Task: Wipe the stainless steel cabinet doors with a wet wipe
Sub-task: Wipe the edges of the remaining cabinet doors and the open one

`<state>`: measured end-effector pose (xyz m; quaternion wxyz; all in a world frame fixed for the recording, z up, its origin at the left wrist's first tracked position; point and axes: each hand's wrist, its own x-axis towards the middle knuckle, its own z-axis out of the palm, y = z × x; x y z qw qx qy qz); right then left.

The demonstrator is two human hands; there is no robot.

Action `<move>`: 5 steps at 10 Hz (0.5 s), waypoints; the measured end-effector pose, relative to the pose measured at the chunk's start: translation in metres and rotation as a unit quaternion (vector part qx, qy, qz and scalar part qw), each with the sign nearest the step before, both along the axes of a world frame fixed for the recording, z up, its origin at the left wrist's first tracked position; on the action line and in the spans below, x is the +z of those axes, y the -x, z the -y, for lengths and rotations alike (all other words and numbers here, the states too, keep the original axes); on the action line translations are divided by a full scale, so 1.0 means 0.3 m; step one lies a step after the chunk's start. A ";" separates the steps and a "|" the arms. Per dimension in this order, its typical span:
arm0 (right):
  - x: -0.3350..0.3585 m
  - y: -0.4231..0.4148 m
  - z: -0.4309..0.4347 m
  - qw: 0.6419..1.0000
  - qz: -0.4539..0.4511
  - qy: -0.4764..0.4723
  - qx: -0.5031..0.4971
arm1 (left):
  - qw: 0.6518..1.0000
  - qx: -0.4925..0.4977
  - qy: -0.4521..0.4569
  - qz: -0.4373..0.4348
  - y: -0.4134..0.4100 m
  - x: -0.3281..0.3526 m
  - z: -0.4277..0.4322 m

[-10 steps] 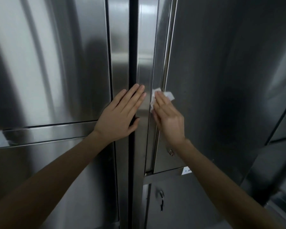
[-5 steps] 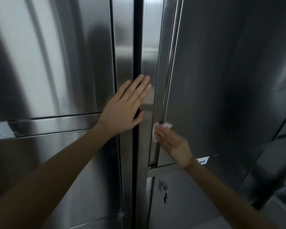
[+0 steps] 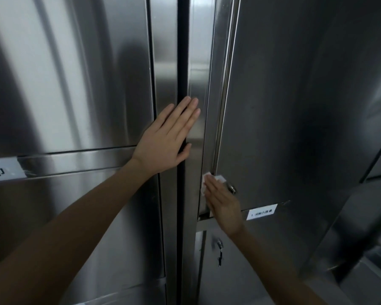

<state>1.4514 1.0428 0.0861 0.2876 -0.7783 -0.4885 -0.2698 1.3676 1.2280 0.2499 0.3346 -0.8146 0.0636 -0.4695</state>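
Tall stainless steel cabinet doors fill the view: a left door (image 3: 75,84) and a right door (image 3: 295,106), split by a dark vertical gap. My left hand (image 3: 165,139) lies flat with straight fingers across that gap, pressing on the steel. My right hand (image 3: 222,205) presses a white wet wipe (image 3: 209,179) with straight fingers against the left edge of the right door, near its lower corner. Only the wipe's top shows past my fingertips.
A small round lock (image 3: 232,189) sits just right of the wipe. A white label (image 3: 261,211) is stuck below the right door. A lower door carries a lock with a hanging key (image 3: 219,249). Another white label (image 3: 0,171) sits at far left.
My right hand has slid the wipe down the right door's edge from about mid-height to near the bottom corner. My left hand has stayed flat on the gap.
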 end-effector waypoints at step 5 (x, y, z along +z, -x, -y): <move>-0.229 0.016 -0.018 0.986 -0.091 -0.137 -0.034 | 0.980 -0.004 -0.133 -0.149 0.021 -0.224 -0.063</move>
